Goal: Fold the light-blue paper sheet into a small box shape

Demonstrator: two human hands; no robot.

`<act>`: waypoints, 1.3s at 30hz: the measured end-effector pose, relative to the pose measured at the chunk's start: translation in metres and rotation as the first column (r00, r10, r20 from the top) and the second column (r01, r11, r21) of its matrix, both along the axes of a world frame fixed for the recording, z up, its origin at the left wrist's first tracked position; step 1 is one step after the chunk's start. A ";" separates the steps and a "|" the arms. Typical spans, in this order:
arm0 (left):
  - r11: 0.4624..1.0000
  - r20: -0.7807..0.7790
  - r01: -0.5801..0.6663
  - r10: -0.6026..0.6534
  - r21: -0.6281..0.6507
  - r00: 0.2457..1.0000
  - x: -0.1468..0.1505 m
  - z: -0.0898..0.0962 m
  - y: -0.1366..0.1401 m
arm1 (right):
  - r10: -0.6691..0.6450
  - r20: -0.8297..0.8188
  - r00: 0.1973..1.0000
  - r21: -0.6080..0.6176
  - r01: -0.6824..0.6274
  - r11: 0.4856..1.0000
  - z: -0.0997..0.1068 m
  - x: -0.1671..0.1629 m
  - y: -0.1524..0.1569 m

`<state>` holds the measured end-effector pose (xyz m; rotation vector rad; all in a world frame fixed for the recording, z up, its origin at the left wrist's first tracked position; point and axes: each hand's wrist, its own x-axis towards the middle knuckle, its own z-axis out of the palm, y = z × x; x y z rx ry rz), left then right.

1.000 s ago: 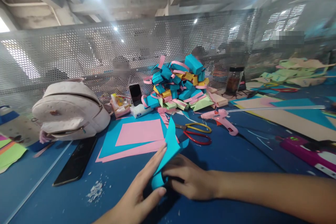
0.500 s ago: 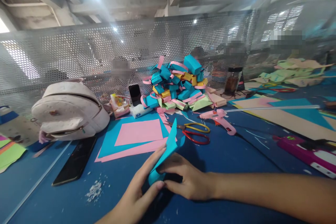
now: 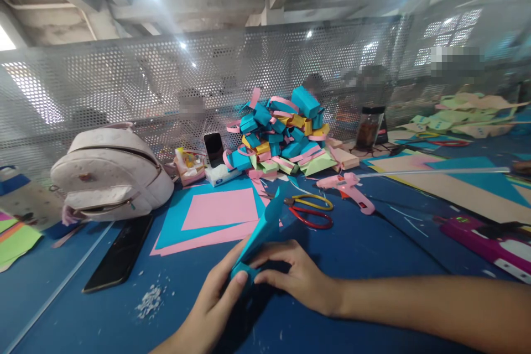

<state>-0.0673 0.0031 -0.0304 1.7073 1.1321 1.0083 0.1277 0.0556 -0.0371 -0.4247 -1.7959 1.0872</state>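
Note:
A folded piece of blue paper (image 3: 265,225) stands tilted between my two hands, just above the table. My left hand (image 3: 222,287) is closed on its near left side, thumb pressed over the lower fold. On the right, my right hand (image 3: 296,276) pinches the paper's lower edge between thumb and fingers; some fingertips are hidden behind the paper. Scissors (image 3: 309,210) with one yellow and one red handle lie just beyond the paper. Sheets of pink paper (image 3: 222,208) and blue paper (image 3: 172,221) are stacked flat to the left of it.
A heap of blue, pink and yellow paper boxes (image 3: 282,133) stands against the perforated metal screen (image 3: 157,77). A pink glue gun (image 3: 352,191) and a magenta power strip (image 3: 489,240) lie right. A white backpack (image 3: 112,177), a phone (image 3: 120,251) and white scraps (image 3: 150,301) are left.
The blue paper has tilted a little and its lower part is now folded in further. My left thumb has moved up and left onto the fold, while my right fingers have shifted slightly.

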 end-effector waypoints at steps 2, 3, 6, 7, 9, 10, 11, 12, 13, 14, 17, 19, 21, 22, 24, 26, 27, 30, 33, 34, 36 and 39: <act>1.000 0.012 -0.015 0.015 -0.009 1.000 0.000 -0.001 0.000 | -0.021 0.004 1.000 -0.017 0.022 1.000 0.002 0.001 0.000; 1.000 0.016 -0.018 0.018 -0.012 1.000 0.000 -0.001 0.000 | -0.030 0.010 1.000 -0.022 0.030 0.999 0.002 0.001 0.000; 1.000 0.016 -0.021 0.021 -0.012 1.000 0.000 -0.001 0.000 | -0.045 0.027 0.999 -0.021 0.046 0.999 0.004 0.002 -0.001; 1.000 0.016 -0.025 0.025 -0.013 1.000 0.000 -0.001 0.000 | -0.051 0.030 0.998 -0.019 0.051 0.999 0.004 0.002 -0.001; 0.999 0.014 -0.040 0.040 -0.013 0.999 0.000 -0.001 0.000 | -0.062 0.040 0.997 -0.023 0.063 0.998 0.004 0.001 -0.001; 0.999 0.014 -0.042 0.042 -0.011 0.999 -0.001 -0.001 0.000 | -0.067 0.045 0.997 -0.026 0.068 0.997 0.005 0.001 -0.001; 0.999 0.013 -0.040 0.041 -0.007 0.999 -0.001 -0.002 0.000 | -0.069 0.052 0.996 -0.029 0.071 0.997 0.005 0.001 -0.001; 0.999 0.013 -0.036 0.036 0.001 0.999 -0.001 -0.003 0.000 | -0.067 0.058 0.996 -0.031 0.069 0.997 0.005 0.001 -0.001; 0.999 0.012 -0.036 0.036 0.012 0.999 -0.002 -0.005 0.000 | -0.062 0.065 0.996 -0.032 0.064 0.997 0.006 0.001 -0.001; 0.998 0.013 -0.043 0.042 0.034 0.999 -0.002 -0.007 0.000 | -0.053 0.072 0.996 -0.033 0.055 0.998 0.006 0.001 -0.001; 0.973 0.008 -0.105 0.105 0.204 0.994 -0.004 -0.012 0.000 | -0.024 0.071 0.997 -0.034 0.026 0.999 0.006 0.001 0.000; 0.912 -0.016 -0.115 0.132 0.393 0.991 -0.005 -0.010 0.000 | -0.019 0.054 0.998 -0.033 0.021 0.999 0.004 0.001 0.000; 0.824 -0.121 -0.053 0.145 0.564 0.982 -0.006 -0.002 0.000 | -0.014 0.037 0.999 -0.024 0.015 1.000 0.002 0.001 0.001; 0.782 -0.209 0.006 0.159 0.623 0.965 -0.006 0.003 -0.001 | -0.011 0.032 0.999 -0.007 0.011 1.000 0.001 0.001 0.001; 0.740 -0.396 0.097 0.240 0.665 0.886 -0.006 0.017 -0.001 | -0.003 0.024 1.000 0.056 0.002 0.998 0.000 0.001 0.001; 0.703 -0.498 0.161 0.305 0.692 0.812 -0.004 0.029 0.000 | 0.006 0.034 0.999 0.138 -0.011 0.990 -0.001 0.002 0.002; 0.676 -0.522 0.190 0.329 0.712 0.787 -0.004 0.034 0.000 | 0.009 0.044 0.999 0.176 -0.017 0.984 -0.001 0.003 0.002; 0.589 -0.575 0.294 0.371 0.753 0.729 -0.002 0.045 0.002 | -0.008 0.096 0.995 0.250 -0.017 0.968 0.000 0.005 0.004; 0.558 -0.630 0.373 0.386 0.741 0.674 -0.002 0.052 0.002 | -0.043 0.109 0.993 0.272 0.012 0.962 0.001 0.006 0.004; 0.568 -0.647 0.384 0.384 0.728 0.659 -0.002 0.054 0.001 | -0.049 0.104 0.993 0.273 0.018 0.962 0.002 0.006 0.005; 0.604 -0.665 0.375 0.373 0.703 0.647 0.000 0.056 0.000 | -0.052 0.107 0.993 0.275 0.021 0.961 0.003 0.006 0.005; 0.658 -0.660 0.323 0.358 0.680 0.661 0.002 0.058 -0.003 | -0.057 0.134 0.989 0.277 0.018 0.961 0.003 0.006 0.005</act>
